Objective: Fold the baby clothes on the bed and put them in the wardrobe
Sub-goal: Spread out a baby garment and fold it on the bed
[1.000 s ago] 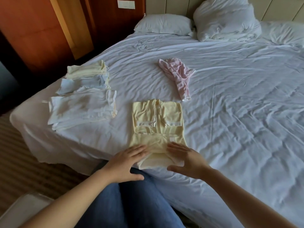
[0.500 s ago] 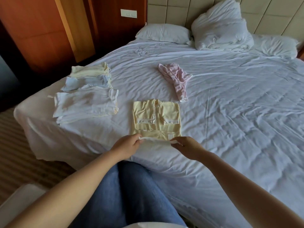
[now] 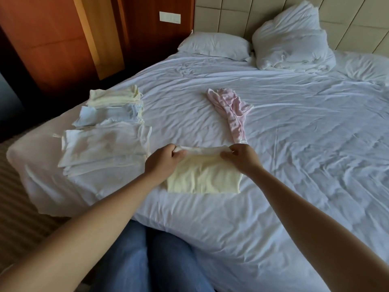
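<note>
A pale yellow baby garment [image 3: 202, 178] lies folded in half on the white bed sheet [image 3: 294, 165] near the front edge. My left hand [image 3: 164, 162] pinches its far left corner and my right hand [image 3: 240, 158] pinches its far right corner, holding the folded-over edge at the top. A crumpled pink baby garment [image 3: 231, 110] lies unfolded just beyond. To the left sit folded clothes: a white pile [image 3: 105, 148], a light blue one [image 3: 111, 114] and a yellow one [image 3: 115, 98].
White pillows [image 3: 214, 45] and a bundled duvet [image 3: 294, 41] lie at the padded headboard. Wooden wardrobe panels [image 3: 52, 39] stand at the far left beyond the bed. My legs in blue jeans [image 3: 147, 260] are against the bed's front edge.
Both hands took the garment's near hem, lifted it and carried it away from me over the upper half, so the garment now lies folded in half.
</note>
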`<move>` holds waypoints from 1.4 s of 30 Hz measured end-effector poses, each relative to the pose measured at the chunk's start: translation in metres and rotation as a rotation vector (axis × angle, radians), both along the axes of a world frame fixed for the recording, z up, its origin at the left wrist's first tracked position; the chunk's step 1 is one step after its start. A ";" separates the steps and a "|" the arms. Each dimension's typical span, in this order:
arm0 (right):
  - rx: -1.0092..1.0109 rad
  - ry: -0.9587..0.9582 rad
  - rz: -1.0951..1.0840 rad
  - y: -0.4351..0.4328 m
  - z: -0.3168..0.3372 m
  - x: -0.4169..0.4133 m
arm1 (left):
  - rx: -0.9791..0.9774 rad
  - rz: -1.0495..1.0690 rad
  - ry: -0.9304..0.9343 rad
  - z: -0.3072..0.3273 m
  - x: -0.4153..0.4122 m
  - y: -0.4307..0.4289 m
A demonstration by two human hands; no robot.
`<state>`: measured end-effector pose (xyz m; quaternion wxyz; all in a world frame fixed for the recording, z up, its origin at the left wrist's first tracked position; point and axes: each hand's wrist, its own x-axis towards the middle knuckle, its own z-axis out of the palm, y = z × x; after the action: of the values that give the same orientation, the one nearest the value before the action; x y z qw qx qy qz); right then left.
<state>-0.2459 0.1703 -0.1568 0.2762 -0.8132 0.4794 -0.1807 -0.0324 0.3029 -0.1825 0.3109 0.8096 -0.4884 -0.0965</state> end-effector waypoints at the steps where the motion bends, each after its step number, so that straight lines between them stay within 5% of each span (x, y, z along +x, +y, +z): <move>1: 0.007 0.011 -0.018 -0.009 -0.003 0.007 | 0.003 0.000 -0.024 -0.001 0.005 -0.009; 8: 0.069 0.134 -0.074 -0.057 -0.039 0.034 | 0.065 -0.117 -0.180 -0.041 0.042 -0.069; 15: -0.125 0.287 -0.115 -0.073 -0.089 0.039 | 0.011 -0.105 -0.341 -0.095 0.054 -0.093; 25: -0.394 -0.010 0.012 -0.045 -0.094 0.041 | -0.194 -0.235 -0.387 -0.073 0.018 -0.084; 28: -0.195 0.142 0.117 -0.026 -0.103 0.042 | -0.061 -0.299 -0.431 -0.095 -0.003 -0.066; 31: -0.232 0.336 0.168 -0.020 -0.122 0.033 | 0.098 -0.280 -0.500 -0.115 -0.002 -0.052; 42: -0.292 0.380 0.139 -0.020 -0.135 0.033 | 0.125 -0.259 -0.475 -0.122 -0.003 -0.051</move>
<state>-0.2127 0.1508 -0.2916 0.0726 -0.8949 0.4344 -0.0725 -0.0356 0.2524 -0.3044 0.1222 0.7579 -0.6402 0.0271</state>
